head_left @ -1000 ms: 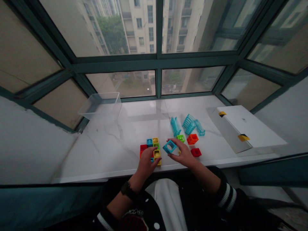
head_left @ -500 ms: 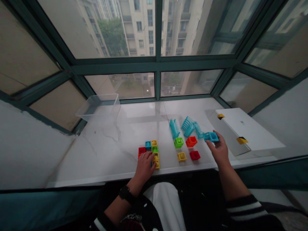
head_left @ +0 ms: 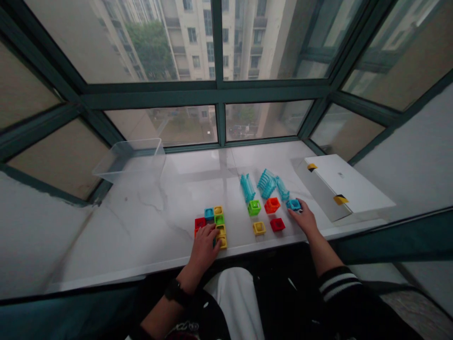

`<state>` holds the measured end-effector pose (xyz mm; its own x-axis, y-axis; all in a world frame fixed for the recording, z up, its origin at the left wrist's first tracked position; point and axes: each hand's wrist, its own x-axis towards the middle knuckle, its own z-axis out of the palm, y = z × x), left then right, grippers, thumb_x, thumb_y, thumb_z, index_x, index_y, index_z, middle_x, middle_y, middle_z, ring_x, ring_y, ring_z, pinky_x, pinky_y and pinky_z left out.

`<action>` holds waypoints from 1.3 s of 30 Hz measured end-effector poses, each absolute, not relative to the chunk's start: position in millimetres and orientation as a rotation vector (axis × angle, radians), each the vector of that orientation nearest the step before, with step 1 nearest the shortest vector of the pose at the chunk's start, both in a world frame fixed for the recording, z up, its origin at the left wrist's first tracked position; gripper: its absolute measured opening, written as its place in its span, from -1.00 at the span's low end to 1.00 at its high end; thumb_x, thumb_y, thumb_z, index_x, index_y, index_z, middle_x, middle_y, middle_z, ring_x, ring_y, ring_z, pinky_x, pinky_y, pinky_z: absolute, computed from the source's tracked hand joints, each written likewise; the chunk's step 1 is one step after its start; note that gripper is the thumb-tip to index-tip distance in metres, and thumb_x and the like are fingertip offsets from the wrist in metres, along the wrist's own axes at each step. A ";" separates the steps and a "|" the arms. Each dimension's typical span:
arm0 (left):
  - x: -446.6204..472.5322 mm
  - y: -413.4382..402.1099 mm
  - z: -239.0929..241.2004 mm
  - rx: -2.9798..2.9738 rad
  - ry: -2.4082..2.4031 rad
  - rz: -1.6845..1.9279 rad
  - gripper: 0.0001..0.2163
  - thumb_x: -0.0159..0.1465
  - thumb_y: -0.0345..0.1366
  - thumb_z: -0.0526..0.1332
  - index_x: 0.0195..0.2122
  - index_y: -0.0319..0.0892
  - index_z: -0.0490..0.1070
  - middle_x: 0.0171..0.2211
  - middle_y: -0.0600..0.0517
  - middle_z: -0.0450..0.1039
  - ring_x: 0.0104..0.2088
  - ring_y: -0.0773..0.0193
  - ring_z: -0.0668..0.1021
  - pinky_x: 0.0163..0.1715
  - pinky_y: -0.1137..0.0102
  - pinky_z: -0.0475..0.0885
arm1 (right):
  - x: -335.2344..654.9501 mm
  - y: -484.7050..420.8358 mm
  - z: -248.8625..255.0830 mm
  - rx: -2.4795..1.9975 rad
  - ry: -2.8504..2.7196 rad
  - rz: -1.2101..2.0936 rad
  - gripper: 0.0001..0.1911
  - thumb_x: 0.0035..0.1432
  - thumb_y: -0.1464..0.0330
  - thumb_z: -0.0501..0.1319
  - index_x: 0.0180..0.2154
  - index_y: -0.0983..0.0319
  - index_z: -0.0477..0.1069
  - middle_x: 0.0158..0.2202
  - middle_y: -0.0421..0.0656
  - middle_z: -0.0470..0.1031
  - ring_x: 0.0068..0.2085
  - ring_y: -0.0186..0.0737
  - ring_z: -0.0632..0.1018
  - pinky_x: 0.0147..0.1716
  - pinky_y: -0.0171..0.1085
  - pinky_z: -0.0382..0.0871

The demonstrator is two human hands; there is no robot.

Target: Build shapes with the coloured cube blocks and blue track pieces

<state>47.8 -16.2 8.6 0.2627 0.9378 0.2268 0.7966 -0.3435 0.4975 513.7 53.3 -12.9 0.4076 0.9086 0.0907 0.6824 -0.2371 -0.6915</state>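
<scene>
Pale lettering [head_left: 187, 326], nearest, was cut off by the bottom edge and unreadable. The left hand [head_left: 205, 246], well left of the orange block [head_left: 272, 205], lay with bent fingers touching the near part of a cluster [head_left: 219, 220], hiding some blocks; whether it gripped any could not be told. A yellow block [head_left: 259, 228] and a red block [head_left: 278, 225] sat just nearer than the orange one. Right of it, the right hand [head_left: 303, 217] pinched a blue block [head_left: 293, 204], partly covered by the fingers. A green block [head_left: 254, 208] stood just left of the orange block; beyond were clear blue pieces [head_left: 266, 183]. Farther right, a white box [head_left: 357, 184] bore a mark too small to read. Far left, beyond, stood a see-through tub [head_left: 130, 175], its walls hard to make out.
</scene>
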 end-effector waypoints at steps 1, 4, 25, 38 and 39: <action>47.6 -16.0 8.0 2.255 1.598 0.714 -0.75 0.27 -0.32 0.31 -0.02 -0.08 0.54 0.16 -0.14 0.49 0.17 -0.12 0.49 0.24 -0.14 0.37 | 514.5 54.3 -16.3 -2.026 -1.369 0.429 -0.19 0.04 -0.01 0.32 0.27 0.18 0.36 0.10 0.03 0.59 -0.04 0.10 0.63 0.01 0.01 0.52; 47.2 -16.0 7.0 2.256 1.596 0.724 -0.76 0.27 -0.32 0.30 -0.02 -0.06 0.55 0.17 -0.13 0.49 0.19 -0.12 0.49 0.24 -0.14 0.37 | 517.0 56.9 -25.6 -2.058 -1.445 0.408 -0.23 0.08 0.01 0.31 0.27 0.16 0.35 0.11 0.03 0.59 0.00 0.12 0.62 0.01 0.00 0.51; 47.0 -16.9 4.5 2.244 1.595 0.718 -0.79 0.33 -0.26 0.27 -0.02 -0.07 0.56 0.18 -0.12 0.49 0.21 -0.13 0.47 0.27 -0.16 0.35 | 529.7 67.8 -35.5 -1.987 -1.597 0.429 -0.12 0.15 -0.07 0.28 0.33 0.31 0.25 0.21 0.16 0.51 0.14 0.13 0.57 0.15 0.02 0.44; 47.3 -17.1 3.4 2.233 1.597 0.752 -0.80 0.39 -0.19 0.23 -0.03 -0.05 0.57 0.18 -0.12 0.49 0.20 -0.11 0.48 0.25 -0.16 0.36 | 513.6 107.0 7.9 -2.244 -1.627 0.481 -0.29 0.45 -0.08 -0.13 -0.20 0.21 0.64 -0.12 0.11 0.65 0.03 0.13 0.62 0.09 0.01 0.41; 47.5 -17.1 3.7 2.233 1.600 0.748 -0.79 0.40 -0.18 0.23 -0.02 -0.05 0.57 0.18 -0.12 0.49 0.20 -0.10 0.48 0.26 -0.16 0.36 | 513.4 109.6 8.5 -2.229 -1.643 0.462 -0.27 0.45 -0.11 -0.14 -0.20 0.21 0.65 -0.16 0.10 0.65 0.02 0.13 0.63 0.08 0.00 0.42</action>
